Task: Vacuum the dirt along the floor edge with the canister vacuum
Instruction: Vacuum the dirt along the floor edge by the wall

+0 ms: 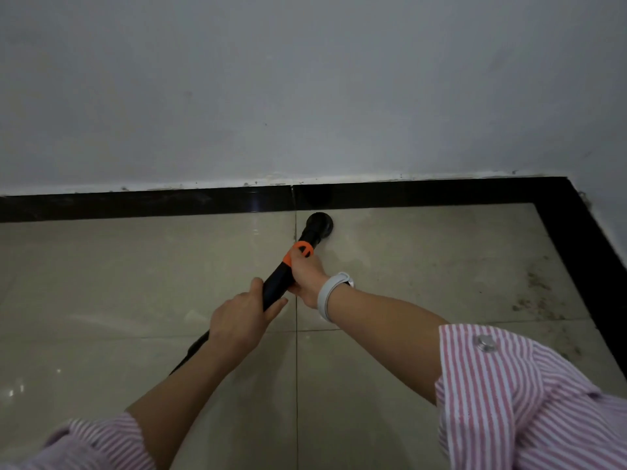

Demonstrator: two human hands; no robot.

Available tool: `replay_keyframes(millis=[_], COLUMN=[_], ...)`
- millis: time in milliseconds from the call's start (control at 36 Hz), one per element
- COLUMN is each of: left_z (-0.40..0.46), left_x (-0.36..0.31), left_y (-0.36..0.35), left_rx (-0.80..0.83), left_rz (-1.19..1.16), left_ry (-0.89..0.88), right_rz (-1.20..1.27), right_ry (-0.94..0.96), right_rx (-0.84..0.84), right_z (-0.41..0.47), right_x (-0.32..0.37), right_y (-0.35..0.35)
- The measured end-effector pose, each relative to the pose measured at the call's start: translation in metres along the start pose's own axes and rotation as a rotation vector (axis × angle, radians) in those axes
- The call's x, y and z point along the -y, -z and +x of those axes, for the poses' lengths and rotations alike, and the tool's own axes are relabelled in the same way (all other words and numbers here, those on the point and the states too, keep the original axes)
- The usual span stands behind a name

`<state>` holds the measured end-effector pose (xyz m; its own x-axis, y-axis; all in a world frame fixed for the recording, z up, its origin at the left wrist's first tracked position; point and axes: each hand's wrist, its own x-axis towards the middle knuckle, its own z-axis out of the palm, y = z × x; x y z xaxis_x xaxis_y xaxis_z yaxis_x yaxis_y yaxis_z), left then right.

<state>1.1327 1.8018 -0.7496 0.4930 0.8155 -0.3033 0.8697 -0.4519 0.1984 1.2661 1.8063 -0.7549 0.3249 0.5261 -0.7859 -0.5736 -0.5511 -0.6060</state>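
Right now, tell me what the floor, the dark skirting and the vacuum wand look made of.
Floor: likely glazed ceramic tile, glossy, with grout lines and light glints. Skirting: probably polished black tile or stone, given its reflections and a vertical joint. Vacuum wand: apparently matte black plastic with an orange collar.

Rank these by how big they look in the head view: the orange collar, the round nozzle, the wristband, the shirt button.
1. Wristband, though it is nearer the camera than the nozzle, so its lead is unsure.
2. Round nozzle and orange collar look alike; no ranking between them.
3. Shirt button, plainly the smallest.
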Motion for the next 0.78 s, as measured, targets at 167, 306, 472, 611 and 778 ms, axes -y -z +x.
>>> replay_keyframes(millis=[167,306,472,611,778], left_z=[0.012,0.028,0.039,0.036,0.019], left_x=[-0.042,-0.079,-0.126,-0.165,-0.177], left_y=[-0.010,-0.015,-0.026,-0.035,-0.044], left_rx=[0.065,0.103,0.200,0.264,0.306], left_rz=[-0.116,-0.136,-0.209,-0.198,-0.128], left_ry=[-0.096,-0.174,-0.255,-0.355,-0.452], right_rz=[-0.048,-0.024,0.054,0.100,0.221], right_ry=[0.017,0.032,0.034,0.033,0.031], right_rx=[-0.234,-0.271,-0.363,-0.468,-0.432], right_z=[0.013,0.020,0.018,0.010,-0.001], right_x=[0.010,0.021,0.034,0.032,0.013], right_y=[0.036,0.083,0.136,0.182,0.212])
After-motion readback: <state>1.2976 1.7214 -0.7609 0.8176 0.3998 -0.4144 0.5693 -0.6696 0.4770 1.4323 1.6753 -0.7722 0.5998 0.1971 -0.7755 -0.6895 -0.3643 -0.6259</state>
